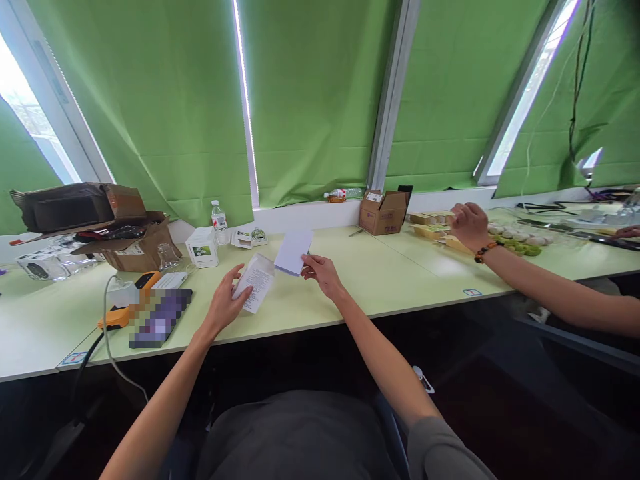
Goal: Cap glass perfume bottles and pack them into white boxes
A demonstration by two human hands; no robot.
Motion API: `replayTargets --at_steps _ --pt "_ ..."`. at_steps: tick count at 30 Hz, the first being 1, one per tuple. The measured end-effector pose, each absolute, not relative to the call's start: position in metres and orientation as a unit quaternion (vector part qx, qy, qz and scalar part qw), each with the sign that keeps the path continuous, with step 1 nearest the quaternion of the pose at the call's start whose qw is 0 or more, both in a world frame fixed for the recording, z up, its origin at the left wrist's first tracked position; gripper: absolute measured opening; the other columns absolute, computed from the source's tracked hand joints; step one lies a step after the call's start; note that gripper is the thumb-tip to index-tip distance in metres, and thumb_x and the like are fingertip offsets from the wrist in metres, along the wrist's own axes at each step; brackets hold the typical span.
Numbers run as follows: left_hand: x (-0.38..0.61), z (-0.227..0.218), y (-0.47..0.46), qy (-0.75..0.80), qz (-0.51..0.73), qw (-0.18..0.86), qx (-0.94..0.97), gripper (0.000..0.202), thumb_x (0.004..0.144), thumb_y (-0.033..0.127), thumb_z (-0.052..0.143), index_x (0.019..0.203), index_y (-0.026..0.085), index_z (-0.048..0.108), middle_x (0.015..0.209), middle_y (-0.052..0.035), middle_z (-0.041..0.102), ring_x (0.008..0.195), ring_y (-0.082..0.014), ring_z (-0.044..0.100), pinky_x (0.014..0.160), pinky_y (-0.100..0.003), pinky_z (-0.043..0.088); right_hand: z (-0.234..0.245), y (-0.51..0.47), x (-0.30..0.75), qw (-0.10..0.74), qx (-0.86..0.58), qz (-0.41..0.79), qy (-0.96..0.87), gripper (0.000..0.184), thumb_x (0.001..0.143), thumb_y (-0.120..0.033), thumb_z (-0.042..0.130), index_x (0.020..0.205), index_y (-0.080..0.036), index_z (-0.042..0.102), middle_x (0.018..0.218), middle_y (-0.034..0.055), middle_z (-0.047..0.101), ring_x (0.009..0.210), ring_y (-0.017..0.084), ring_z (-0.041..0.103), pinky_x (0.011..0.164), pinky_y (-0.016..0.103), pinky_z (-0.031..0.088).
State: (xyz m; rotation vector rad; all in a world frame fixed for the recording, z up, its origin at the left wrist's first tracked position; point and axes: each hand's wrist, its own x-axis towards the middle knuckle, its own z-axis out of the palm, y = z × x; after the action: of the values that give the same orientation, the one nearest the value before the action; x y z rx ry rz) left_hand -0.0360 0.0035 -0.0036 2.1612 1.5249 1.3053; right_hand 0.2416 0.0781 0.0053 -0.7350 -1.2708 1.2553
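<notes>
My left hand (229,297) is closed around a small white box with printed text (258,281), held tilted above the table. In my right hand (323,274) is a folded white paper (294,251), pinched between thumb and fingers at its lower right edge. The paper is just right of the printed box, and both are over the table's near half. Behind my left hand stands a white carton with a green picture (203,247). Small white packets (244,239) lie on the table beyond the printed box.
Left are a phone-like blurred object (161,319), an orange power strip (120,315) with cables, and open brown boxes (133,248). Bottles (219,219) stand at the back, near a brown carton (384,213). A co-worker's arm (545,293) reaches over the table (400,280) at right, near yellow trays.
</notes>
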Motion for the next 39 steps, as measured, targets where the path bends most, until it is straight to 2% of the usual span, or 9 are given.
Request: replayTargets --at_steps 3,7,11,15,21,24,28,34,39 --pt "-0.037 0.010 -0.006 0.503 0.396 0.122 0.758 0.067 0.087 0.041 0.049 0.147 0.026 0.025 0.111 -0.0068 0.057 0.075 -0.0153 0.060 0.071 -0.030 0.050 0.007 0.077 0.242 0.570 -0.313 0.536 -0.538 0.036 0.070 -0.049 0.075 0.083 -0.016 0.070 0.080 0.0058 0.066 0.059 0.012 0.061 0.055 0.025 0.051" --pt "-0.042 0.023 -0.017 0.514 0.347 0.065 0.782 0.077 0.084 0.039 0.053 0.151 0.031 0.016 0.124 -0.0087 0.053 0.067 -0.0133 0.055 0.071 -0.030 0.048 0.007 0.078 0.242 0.571 -0.304 0.540 -0.538 0.039 0.068 -0.050 0.076 0.085 -0.015 0.070 0.077 0.0052 0.065 0.059 0.012 0.060 0.055 0.025 0.051" --pt "-0.048 0.028 -0.021 0.519 0.302 0.050 0.798 0.084 0.080 0.038 0.058 0.151 0.035 0.013 0.128 -0.0082 0.051 0.073 -0.0154 0.057 0.070 -0.029 0.048 0.006 0.080 0.242 0.565 -0.292 0.544 -0.548 0.039 0.069 -0.049 0.075 0.086 -0.015 0.070 0.076 0.0050 0.065 0.059 0.012 0.060 0.056 0.025 0.051" --pt "-0.050 0.030 -0.022 0.522 0.309 0.032 0.794 0.087 0.078 0.039 0.061 0.151 0.035 0.012 0.125 -0.0077 0.051 0.076 -0.0164 0.057 0.072 -0.029 0.048 0.007 0.079 0.242 0.561 -0.290 0.540 -0.557 0.039 0.070 -0.049 0.075 0.086 -0.014 0.071 0.072 0.0044 0.064 0.058 0.011 0.059 0.055 0.024 0.049" --pt "-0.048 0.033 -0.025 0.523 0.254 -0.002 0.813 0.080 0.078 0.035 0.061 0.148 0.032 0.024 0.100 -0.0042 0.051 0.069 -0.0155 0.052 0.071 -0.031 0.047 0.009 0.076 0.242 0.555 -0.297 0.534 -0.565 0.041 0.068 -0.052 0.075 0.085 -0.015 0.071 0.071 0.0044 0.065 0.057 0.011 0.059 0.056 0.024 0.049" --pt "-0.047 0.032 -0.025 0.514 0.274 0.007 0.812 0.071 0.078 0.035 0.061 0.144 0.031 0.032 0.107 -0.0056 0.051 0.074 -0.0168 0.054 0.072 -0.031 0.049 0.008 0.076 0.242 0.554 -0.294 0.533 -0.567 0.040 0.069 -0.052 0.074 0.085 -0.015 0.071 0.072 0.0042 0.066 0.058 0.011 0.059 0.056 0.024 0.049" --pt "-0.044 0.030 -0.023 0.505 0.347 0.037 0.789 0.055 0.083 0.041 0.056 0.135 0.029 0.040 0.125 -0.0062 0.052 0.091 -0.0193 0.059 0.083 -0.034 0.051 0.008 0.077 0.242 0.551 -0.298 0.535 -0.567 0.040 0.068 -0.052 0.075 0.085 -0.015 0.071 0.074 0.0048 0.067 0.058 0.011 0.059 0.055 0.024 0.049" --pt "-0.039 0.033 -0.027 0.503 0.388 0.099 0.766 0.046 0.085 0.046 0.055 0.124 0.024 0.044 0.102 -0.0047 0.064 0.091 -0.0203 0.064 0.081 -0.036 0.053 0.007 0.079 0.242 0.551 -0.301 0.538 -0.563 0.040 0.068 -0.051 0.075 0.085 -0.015 0.071 0.075 0.0052 0.067 0.058 0.011 0.060 0.055 0.024 0.050" --pt "-0.034 0.036 -0.031 0.468 0.413 0.161 0.764 0.057 0.082 0.045 0.059 0.131 0.024 0.037 0.103 -0.0048 0.066 0.096 -0.0198 0.064 0.085 -0.036 0.053 0.007 0.078 0.241 0.552 -0.304 0.535 -0.563 0.040 0.068 -0.051 0.075 0.087 -0.015 0.071 0.078 0.0060 0.067 0.059 0.012 0.060 0.055 0.024 0.050"
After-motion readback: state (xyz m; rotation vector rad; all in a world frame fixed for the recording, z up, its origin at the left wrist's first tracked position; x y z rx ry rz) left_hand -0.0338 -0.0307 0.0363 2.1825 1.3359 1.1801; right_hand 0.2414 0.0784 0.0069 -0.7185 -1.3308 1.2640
